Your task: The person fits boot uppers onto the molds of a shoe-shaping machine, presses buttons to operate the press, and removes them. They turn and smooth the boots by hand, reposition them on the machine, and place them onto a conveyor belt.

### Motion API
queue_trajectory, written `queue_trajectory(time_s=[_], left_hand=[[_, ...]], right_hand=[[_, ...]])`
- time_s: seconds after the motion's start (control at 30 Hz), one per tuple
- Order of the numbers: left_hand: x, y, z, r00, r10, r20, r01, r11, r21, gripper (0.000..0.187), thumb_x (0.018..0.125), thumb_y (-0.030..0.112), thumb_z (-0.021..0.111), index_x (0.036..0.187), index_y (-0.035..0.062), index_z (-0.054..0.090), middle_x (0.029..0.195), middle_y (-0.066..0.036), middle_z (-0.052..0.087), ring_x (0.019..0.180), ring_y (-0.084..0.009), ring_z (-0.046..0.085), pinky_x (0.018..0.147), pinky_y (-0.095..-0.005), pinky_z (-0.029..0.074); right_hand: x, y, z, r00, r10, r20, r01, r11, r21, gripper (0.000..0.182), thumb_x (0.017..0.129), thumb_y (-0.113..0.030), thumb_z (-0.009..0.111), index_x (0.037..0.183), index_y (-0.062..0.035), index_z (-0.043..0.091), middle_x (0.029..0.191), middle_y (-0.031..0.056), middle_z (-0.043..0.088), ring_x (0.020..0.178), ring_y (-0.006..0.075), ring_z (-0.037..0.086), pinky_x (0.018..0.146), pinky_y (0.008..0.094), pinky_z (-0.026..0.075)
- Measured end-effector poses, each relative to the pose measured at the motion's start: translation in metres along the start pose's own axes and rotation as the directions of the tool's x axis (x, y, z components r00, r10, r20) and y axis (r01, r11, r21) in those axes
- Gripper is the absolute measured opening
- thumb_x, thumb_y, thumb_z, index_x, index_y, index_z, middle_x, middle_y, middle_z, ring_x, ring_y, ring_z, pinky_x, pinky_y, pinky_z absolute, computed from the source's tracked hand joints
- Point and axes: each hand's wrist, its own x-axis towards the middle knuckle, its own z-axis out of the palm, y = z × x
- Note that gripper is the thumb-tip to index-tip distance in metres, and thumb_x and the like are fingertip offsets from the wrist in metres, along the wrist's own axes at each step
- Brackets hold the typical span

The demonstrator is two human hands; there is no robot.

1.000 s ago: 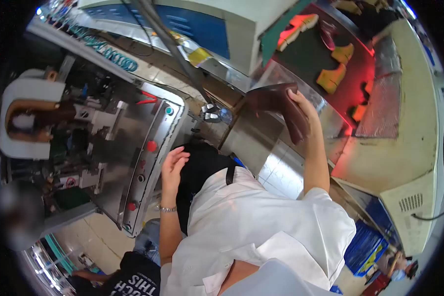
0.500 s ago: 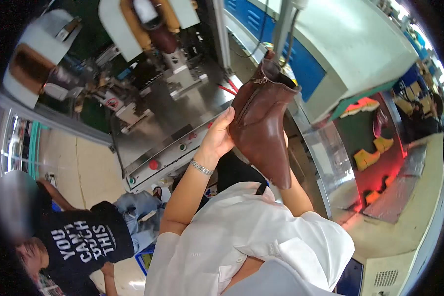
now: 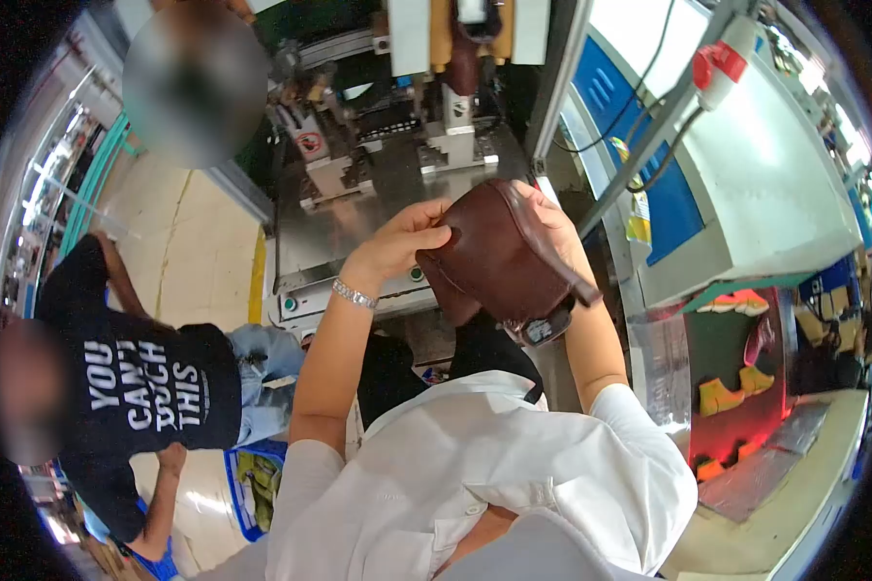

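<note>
We face a large steel-topped machine (image 3: 310,247), with a pale cabinet (image 3: 775,184) on our right. On our left is a person in a black shirt (image 3: 170,387), near a blue crate (image 3: 234,494). Beyond our right arm, yellow ankle boots (image 3: 720,398) sit on a dark mat (image 3: 715,351) under red light.

The brown boot (image 3: 499,242) is in the air between our body and the machine's front edge, tilted, with what looks like its open end towards us. Our left hand (image 3: 389,247) clamps its near-left side, thumb pressed on the leather and fingers closed around the edge. Our right hand (image 3: 555,223) grips the far-right side; some of its fingers are hidden behind the boot, but those we see lie close together on it. A watch (image 3: 355,294) circles our left wrist.

We judge that we are turning and handling the boot, perhaps to look it over. Any next move calls for a steady hold from both sides, without denting the soft leather, and a clear sense of which way the opening faces.

Half a second earlier, the boot shows its zip side, its opening away from us and its toe pointing towards us. Now the zip is out of sight, the opening has swung round, and our view takes in more of the machine straight ahead.
</note>
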Motion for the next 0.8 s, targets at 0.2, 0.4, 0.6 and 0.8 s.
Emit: queue_trajectory(time_s=[0.2, 0.4, 0.6, 0.8], left_hand=[[-0.018, 0.031, -0.017, 0.990, -0.115, 0.076, 0.107, 0.988, 0.109, 0.047, 0.081, 0.032, 0.065, 0.111, -0.0026, 0.053, 0.103, -0.004, 0.060, 0.093, -0.0096, 0.056, 0.084, -0.0247, 0.044], [-0.037, 0.052, 0.004, 0.958, -0.237, -0.159, 0.270, 0.935, 0.229, 0.048, 0.080, 0.035, 0.065, 0.109, -0.0018, 0.056, 0.098, -0.003, 0.060, 0.089, -0.0096, 0.054, 0.078, -0.0257, 0.044], [-0.059, 0.044, 0.012, 0.921, -0.264, -0.286, 0.343, 0.899, 0.273, 0.052, 0.076, 0.038, 0.067, 0.107, -0.0025, 0.058, 0.094, -0.003, 0.062, 0.090, -0.0092, 0.054, 0.075, -0.0240, 0.044], [-0.101, 0.036, -0.003, 0.842, -0.058, -0.536, -0.080, 0.970, -0.230, 0.042, 0.075, 0.017, 0.069, 0.107, -0.0023, 0.050, 0.115, -0.009, 0.052, 0.106, -0.0157, 0.047, 0.091, -0.0313, 0.036]], right_hand=[[0.031, 0.026, 0.017, 0.966, 0.154, 0.206, -0.141, 0.987, -0.076, 0.025, 0.079, -0.021, 0.068, 0.094, -0.0057, 0.054, 0.088, 0.0006, 0.059, 0.076, 0.0077, 0.055, 0.064, 0.0216, 0.042], [0.037, 0.022, 0.017, 0.974, 0.186, 0.133, -0.143, 0.949, -0.281, 0.028, 0.076, -0.016, 0.068, 0.099, -0.0060, 0.055, 0.092, -0.0002, 0.059, 0.082, 0.0093, 0.055, 0.070, 0.0218, 0.041], [0.043, 0.026, 0.023, 0.994, 0.109, 0.032, -0.073, 0.831, -0.552, 0.045, 0.073, -0.017, 0.068, 0.112, 0.0000, 0.053, 0.108, 0.0050, 0.055, 0.101, 0.0163, 0.050, 0.089, 0.0271, 0.037], [0.025, 0.025, 0.020, 0.930, -0.342, -0.136, 0.063, 0.512, -0.857, 0.050, 0.091, -0.046, 0.040, 0.101, -0.0004, 0.059, 0.097, 0.0078, 0.059, 0.089, 0.0176, 0.052, 0.081, 0.0303, 0.039]])
